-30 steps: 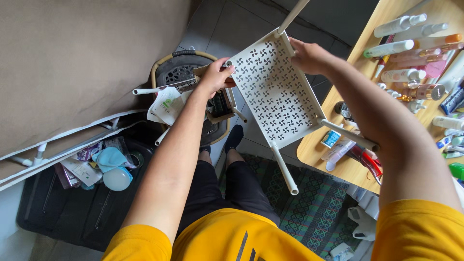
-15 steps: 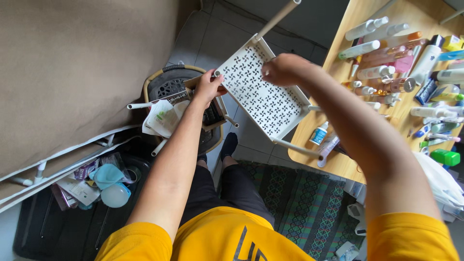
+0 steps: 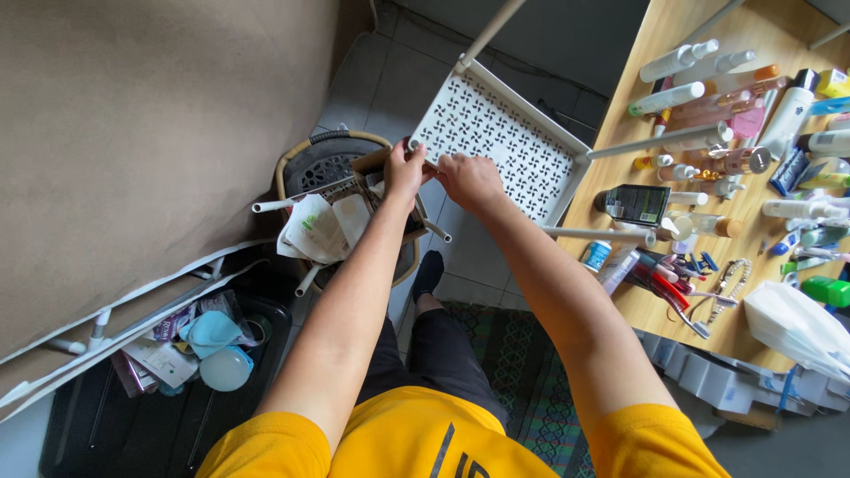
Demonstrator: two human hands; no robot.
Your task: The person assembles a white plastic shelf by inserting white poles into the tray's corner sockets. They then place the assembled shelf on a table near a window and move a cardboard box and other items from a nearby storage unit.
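A white perforated shelf tray (image 3: 500, 146) with tube legs hangs tilted in the air above the tiled floor (image 3: 390, 71), between the basket (image 3: 310, 159) and the desk (image 3: 673, 301). Both hands meet at the tray's near corner: the left hand (image 3: 405, 170) pinches the corner post, steadying the tray, while the right hand (image 3: 469, 180) closes its fingers on the rim just beside it. One white leg (image 3: 660, 142) reaches out over the desk's crowded bottles (image 3: 673, 62). The basket beside the tray holds loose white tubes (image 3: 283, 205) and packets, within easy reach of the left hand.
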